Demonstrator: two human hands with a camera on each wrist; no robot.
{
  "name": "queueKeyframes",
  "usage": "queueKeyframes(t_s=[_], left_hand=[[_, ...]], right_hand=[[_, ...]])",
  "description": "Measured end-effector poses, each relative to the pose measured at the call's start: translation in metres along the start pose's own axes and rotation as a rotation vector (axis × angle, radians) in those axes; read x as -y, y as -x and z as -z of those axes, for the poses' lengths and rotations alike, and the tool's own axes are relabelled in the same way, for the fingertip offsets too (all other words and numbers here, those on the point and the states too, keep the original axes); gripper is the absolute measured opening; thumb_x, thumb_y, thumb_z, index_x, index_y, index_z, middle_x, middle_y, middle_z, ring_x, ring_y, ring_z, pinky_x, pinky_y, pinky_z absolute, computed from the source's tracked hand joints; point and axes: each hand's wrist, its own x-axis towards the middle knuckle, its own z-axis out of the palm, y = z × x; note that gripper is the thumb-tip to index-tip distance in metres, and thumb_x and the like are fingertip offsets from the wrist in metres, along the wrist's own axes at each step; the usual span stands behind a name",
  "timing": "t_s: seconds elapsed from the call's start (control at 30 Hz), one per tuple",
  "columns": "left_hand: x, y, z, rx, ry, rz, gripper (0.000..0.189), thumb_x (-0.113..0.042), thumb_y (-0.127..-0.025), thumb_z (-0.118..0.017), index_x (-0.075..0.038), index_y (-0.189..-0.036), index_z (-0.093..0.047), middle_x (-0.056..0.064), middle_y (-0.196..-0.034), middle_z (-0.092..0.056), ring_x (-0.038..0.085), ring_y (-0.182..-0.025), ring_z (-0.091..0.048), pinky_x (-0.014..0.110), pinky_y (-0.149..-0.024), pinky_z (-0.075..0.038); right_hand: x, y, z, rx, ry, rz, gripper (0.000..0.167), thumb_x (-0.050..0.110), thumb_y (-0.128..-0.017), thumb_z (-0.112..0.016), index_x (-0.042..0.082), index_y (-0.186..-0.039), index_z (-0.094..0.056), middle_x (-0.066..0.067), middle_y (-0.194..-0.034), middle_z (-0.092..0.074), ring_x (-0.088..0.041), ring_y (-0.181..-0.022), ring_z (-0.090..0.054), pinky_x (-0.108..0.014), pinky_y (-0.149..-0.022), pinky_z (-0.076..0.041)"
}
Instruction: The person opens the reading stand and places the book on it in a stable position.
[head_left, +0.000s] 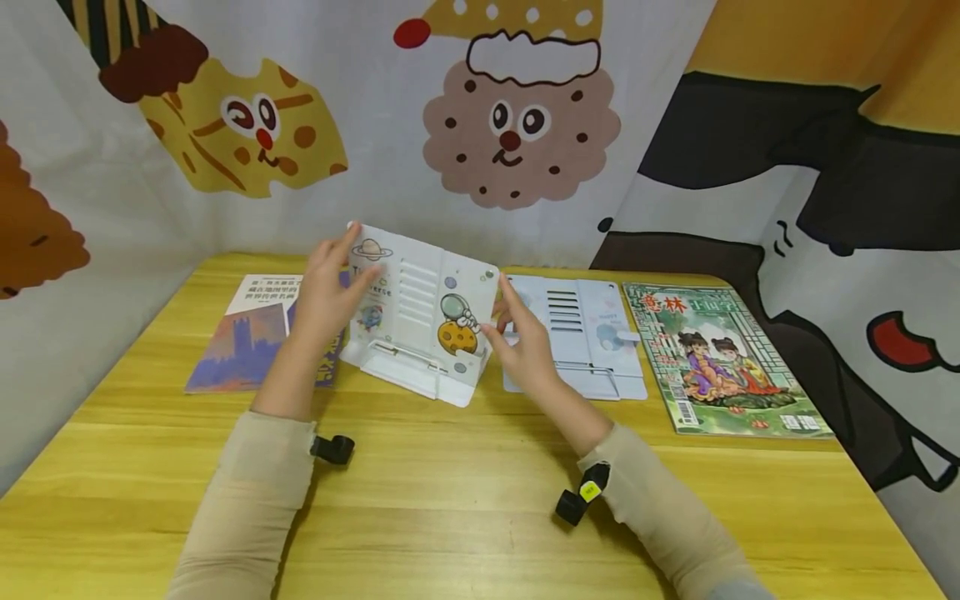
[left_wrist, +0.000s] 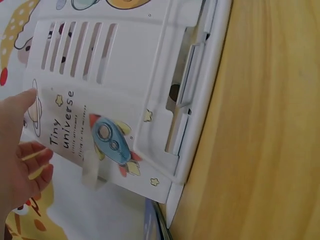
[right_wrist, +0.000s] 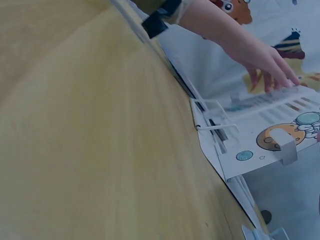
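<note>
White printed reading stand, held tilted toward twelve o'clock of the bench; probably light, stiff, slippery, best taken by both side edges. Left hand: fingers narrowly parted, gripping the ten o'clock corner. Right hand: fingers pinching the three o'clock edge. Beyond: second stand at one, magazine at two, book at ten.
</note>
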Motion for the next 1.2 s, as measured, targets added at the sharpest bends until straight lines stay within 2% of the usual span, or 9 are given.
queueKeyframes(t_s=[0.1, 0.17, 0.33, 0.53, 0.77, 1.0, 1.2], left_hand=[[-0.002, 0.0, 0.001, 0.009, -0.01, 0.002, 0.069, -0.039, -0.092, -0.063, -0.024, -0.151, -0.03, 0.019, -0.123, -0.048, 0.037, -0.11, -0.047, 0.054, -0.09, -0.041], [-0.003, -0.001, 0.002, 0.01, 0.003, 0.005, 0.07, -0.041, -0.092, -0.062, -0.023, -0.152, -0.03, 0.019, -0.126, -0.048, 0.037, -0.111, -0.047, 0.055, -0.09, -0.04], [-0.009, -0.001, 0.003, 0.027, 0.113, 0.031, 0.071, -0.042, -0.092, -0.061, -0.022, -0.152, -0.028, 0.013, -0.144, -0.04, 0.035, -0.121, -0.045, 0.053, -0.095, -0.04], [-0.013, -0.002, 0.0, 0.11, 0.238, 0.021, 0.069, -0.042, -0.096, -0.055, -0.022, -0.154, -0.022, 0.007, -0.154, -0.026, 0.034, -0.132, -0.037, 0.052, -0.101, -0.037], [-0.062, 0.009, 0.014, 0.189, 0.341, 0.006, 0.064, -0.019, -0.1, -0.051, 0.0, -0.151, -0.018, 0.026, -0.152, -0.02, 0.047, -0.134, -0.027, 0.057, -0.106, -0.027], [-0.044, 0.001, 0.0, 0.236, 0.375, 0.031, 0.061, -0.016, -0.097, -0.056, -0.007, -0.149, -0.027, 0.014, -0.154, -0.025, 0.035, -0.137, -0.027, 0.052, -0.106, -0.029], [-0.048, 0.002, 0.004, 0.321, 0.384, 0.044, 0.066, -0.023, -0.097, -0.057, -0.012, -0.151, -0.022, 0.012, -0.155, -0.02, 0.035, -0.139, -0.023, 0.056, -0.106, -0.027]], right_hand=[[0.006, 0.002, -0.003, -0.002, -0.002, 0.065, 0.08, -0.011, -0.078, -0.072, -0.004, -0.146, -0.029, -0.017, -0.09, -0.061, -0.023, -0.071, -0.054, -0.037, -0.061, -0.047], [0.011, 0.003, -0.004, 0.002, 0.01, 0.111, 0.087, -0.01, -0.077, -0.074, 0.002, -0.149, -0.028, -0.017, -0.089, -0.062, -0.023, -0.068, -0.054, -0.038, -0.061, -0.046], [0.028, 0.006, -0.011, 0.013, 0.056, 0.197, 0.101, -0.007, -0.073, -0.078, 0.022, -0.153, -0.024, -0.012, -0.086, -0.064, -0.018, -0.063, -0.053, -0.036, -0.06, -0.043], [0.045, 0.012, -0.022, 0.029, 0.056, 0.223, 0.096, -0.003, -0.075, -0.076, 0.024, -0.152, -0.026, -0.008, -0.089, -0.066, -0.013, -0.062, -0.054, -0.033, -0.061, -0.044], [0.06, 0.015, -0.035, 0.032, 0.103, 0.241, 0.08, 0.002, -0.076, -0.077, 0.011, -0.144, -0.035, -0.004, -0.086, -0.065, -0.01, -0.06, -0.055, -0.025, -0.054, -0.042], [0.065, 0.013, -0.049, 0.027, 0.124, 0.237, 0.078, 0.006, -0.081, -0.074, 0.013, -0.146, -0.031, -0.002, -0.085, -0.064, -0.008, -0.059, -0.055, -0.017, -0.051, -0.04], [0.067, 0.008, -0.061, 0.022, 0.158, 0.224, 0.075, 0.007, -0.083, -0.072, 0.013, -0.145, -0.03, -0.002, -0.087, -0.064, -0.01, -0.06, -0.057, -0.015, -0.052, -0.039]])
